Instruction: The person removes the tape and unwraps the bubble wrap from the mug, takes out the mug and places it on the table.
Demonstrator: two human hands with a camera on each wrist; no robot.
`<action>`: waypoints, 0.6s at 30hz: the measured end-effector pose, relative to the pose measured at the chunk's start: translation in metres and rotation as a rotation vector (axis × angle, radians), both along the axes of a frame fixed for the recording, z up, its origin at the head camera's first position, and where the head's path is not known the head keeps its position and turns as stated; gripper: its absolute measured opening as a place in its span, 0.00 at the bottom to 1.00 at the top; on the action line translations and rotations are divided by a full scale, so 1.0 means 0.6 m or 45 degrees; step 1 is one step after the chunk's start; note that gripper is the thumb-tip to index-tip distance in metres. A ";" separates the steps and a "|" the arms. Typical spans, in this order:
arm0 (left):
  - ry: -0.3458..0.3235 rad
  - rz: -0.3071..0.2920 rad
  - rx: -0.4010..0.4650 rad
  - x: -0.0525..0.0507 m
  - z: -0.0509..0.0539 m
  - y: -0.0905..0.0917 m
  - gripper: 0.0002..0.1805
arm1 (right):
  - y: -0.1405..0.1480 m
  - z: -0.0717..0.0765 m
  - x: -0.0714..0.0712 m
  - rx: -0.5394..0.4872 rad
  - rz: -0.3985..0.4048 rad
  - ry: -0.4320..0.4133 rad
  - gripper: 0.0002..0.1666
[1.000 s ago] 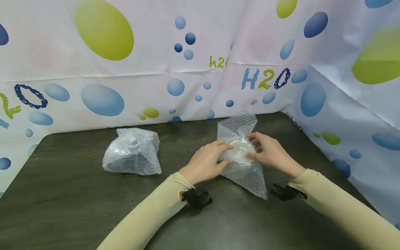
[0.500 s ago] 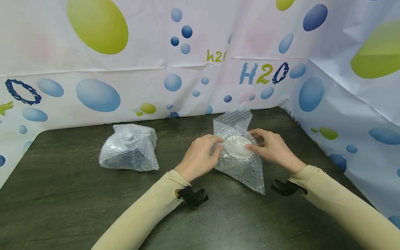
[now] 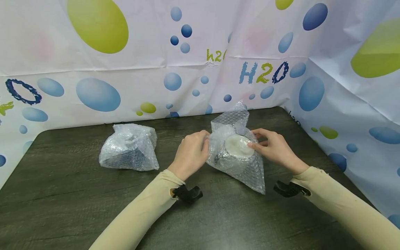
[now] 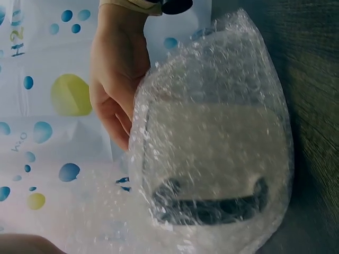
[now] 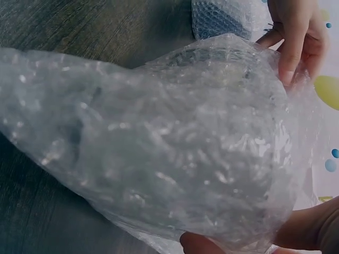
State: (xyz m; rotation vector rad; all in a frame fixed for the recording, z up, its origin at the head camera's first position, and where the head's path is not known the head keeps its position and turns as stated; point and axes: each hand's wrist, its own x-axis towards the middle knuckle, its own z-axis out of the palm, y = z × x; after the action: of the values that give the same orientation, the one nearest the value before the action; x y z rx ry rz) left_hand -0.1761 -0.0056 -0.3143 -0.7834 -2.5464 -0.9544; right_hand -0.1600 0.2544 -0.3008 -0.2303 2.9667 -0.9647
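Note:
On the right half of the table, a pale round-topped object [image 3: 239,146] stands in clear bubble wrap [image 3: 247,175]. My left hand [image 3: 191,152] pinches the wrap's left edge between thumb and fingers, drawn away from the object. With its thumb on the round top and fingers round the far right side, my right hand [image 3: 275,149] holds the wrapped object. Through the bubble wrap [image 4: 212,69], the left wrist view shows a light body with a dark band [image 4: 212,210] across it. The wrap [image 5: 159,143] covers most of the right wrist view.
Another bubble-wrapped bundle [image 3: 129,147], dark inside, lies on the left half of the dark wooden table [image 3: 62,201]. A white sheet [image 3: 140,41] printed with blue and green spots hangs behind the table and along its right side.
My left hand has moved left from the round top, pulling the wrap's edge outward. My right hand has stayed at the object's right side. The head view has shifted slightly.

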 end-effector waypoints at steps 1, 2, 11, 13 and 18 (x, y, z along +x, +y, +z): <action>0.002 0.010 0.002 -0.001 -0.001 -0.001 0.11 | 0.000 -0.001 0.000 -0.004 -0.002 0.003 0.30; 0.003 0.019 0.003 -0.001 -0.001 -0.003 0.10 | 0.000 -0.001 0.001 -0.008 -0.005 0.006 0.30; -0.059 0.158 -0.057 -0.004 0.001 -0.010 0.10 | 0.003 -0.007 0.004 -0.052 -0.022 0.040 0.29; -0.066 0.200 -0.081 -0.004 0.002 -0.011 0.10 | 0.005 -0.007 0.004 -0.077 -0.037 0.026 0.29; -0.022 0.310 -0.151 -0.003 0.003 -0.017 0.10 | 0.009 -0.008 0.003 -0.129 -0.059 -0.008 0.30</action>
State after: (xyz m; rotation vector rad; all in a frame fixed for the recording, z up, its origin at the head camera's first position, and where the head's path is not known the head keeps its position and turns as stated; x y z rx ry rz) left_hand -0.1778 -0.0155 -0.3126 -0.4813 -2.6555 -0.7419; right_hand -0.1583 0.2595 -0.3057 -0.1597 2.9331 -1.1205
